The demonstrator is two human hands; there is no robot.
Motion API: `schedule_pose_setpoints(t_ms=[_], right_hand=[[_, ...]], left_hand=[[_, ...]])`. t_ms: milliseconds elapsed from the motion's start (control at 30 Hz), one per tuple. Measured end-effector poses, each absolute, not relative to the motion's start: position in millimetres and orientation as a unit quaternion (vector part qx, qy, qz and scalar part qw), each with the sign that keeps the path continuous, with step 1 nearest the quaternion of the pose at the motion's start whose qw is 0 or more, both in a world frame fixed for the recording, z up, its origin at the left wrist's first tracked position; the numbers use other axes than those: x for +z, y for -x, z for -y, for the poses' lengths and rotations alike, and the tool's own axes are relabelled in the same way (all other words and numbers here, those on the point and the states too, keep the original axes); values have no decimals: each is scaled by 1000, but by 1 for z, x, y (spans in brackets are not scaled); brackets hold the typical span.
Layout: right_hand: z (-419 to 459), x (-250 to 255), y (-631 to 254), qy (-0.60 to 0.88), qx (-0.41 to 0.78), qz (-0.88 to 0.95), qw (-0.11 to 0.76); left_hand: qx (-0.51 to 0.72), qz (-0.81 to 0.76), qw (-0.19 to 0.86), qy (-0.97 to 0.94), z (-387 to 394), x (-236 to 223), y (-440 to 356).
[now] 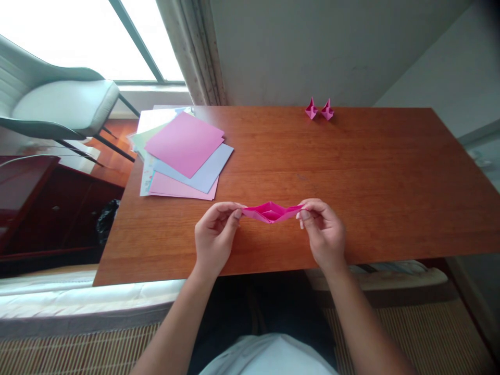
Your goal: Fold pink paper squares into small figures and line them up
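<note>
Nearest the camera, a light-coloured shirt (269, 357) sits between two bare forearms reaching forward. The left hand (214, 234) and right hand (323, 233) each pinch one pointed end of a folded pink paper boat (271, 212), thumb pressed against fingers, other fingers curled. The boat spans the space between them, above the wooden table (371, 182)'s near part. Both hands angle inward.
</note>
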State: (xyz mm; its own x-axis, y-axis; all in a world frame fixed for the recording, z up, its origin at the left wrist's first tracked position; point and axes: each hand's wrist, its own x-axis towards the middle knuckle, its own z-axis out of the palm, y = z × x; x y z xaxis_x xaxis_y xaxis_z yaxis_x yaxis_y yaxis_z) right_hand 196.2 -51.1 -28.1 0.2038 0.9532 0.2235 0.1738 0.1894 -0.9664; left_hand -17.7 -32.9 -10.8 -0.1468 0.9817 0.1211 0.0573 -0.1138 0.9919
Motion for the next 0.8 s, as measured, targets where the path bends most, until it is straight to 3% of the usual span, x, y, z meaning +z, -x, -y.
schedule_pose_setpoints(t_ms=[367, 800], right_hand=[[51, -20, -189, 537, 304, 614, 492], [52, -22, -190, 533, 300, 615, 498]], left_hand=[[465, -503, 367, -629, 36, -22, 17], [483, -536, 351, -598, 36, -19, 18]])
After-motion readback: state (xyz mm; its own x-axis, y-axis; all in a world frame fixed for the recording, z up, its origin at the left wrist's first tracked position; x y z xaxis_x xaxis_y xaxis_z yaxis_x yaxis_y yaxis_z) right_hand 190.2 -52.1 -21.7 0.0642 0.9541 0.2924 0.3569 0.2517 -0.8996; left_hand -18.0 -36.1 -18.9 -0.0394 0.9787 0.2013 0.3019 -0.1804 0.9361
